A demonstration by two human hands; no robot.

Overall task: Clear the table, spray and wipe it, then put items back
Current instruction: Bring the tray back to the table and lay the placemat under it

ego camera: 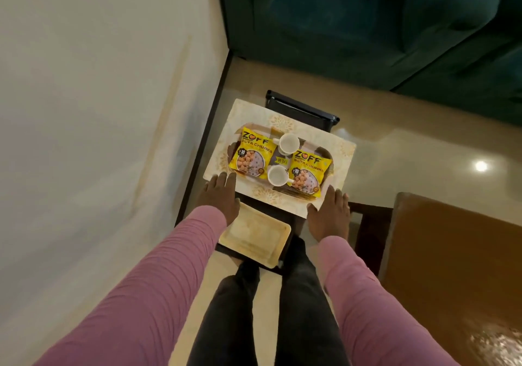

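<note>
- Tabletop [452,252]: the glossy brown surface is seen at the near right, just beside the right sleeve. None of the task's items is seen on the part in view.
- A beige square plate [254,235] is set on a dark seat [271,210] below the hands.
- The left hand [221,199] is laid on the near left corner of the patterned placemat [245,114], fingers straight. The right hand [330,215] is placed at the near right corner with the thumb spread. Whether its fingers are hooked under the edge cannot be told.
- On the placemat a tray [231,155] is carried, with two yellow soya chunk packets [252,153] and two white cups [289,142], upright.
- The step is judged to be the shifting of this load as one. Both corners should be raised evenly and kept level.
- A thin placemat may sag, so the tray itself is better gripped. The packets lie loose and could slide, and the cups could tip.
</note>
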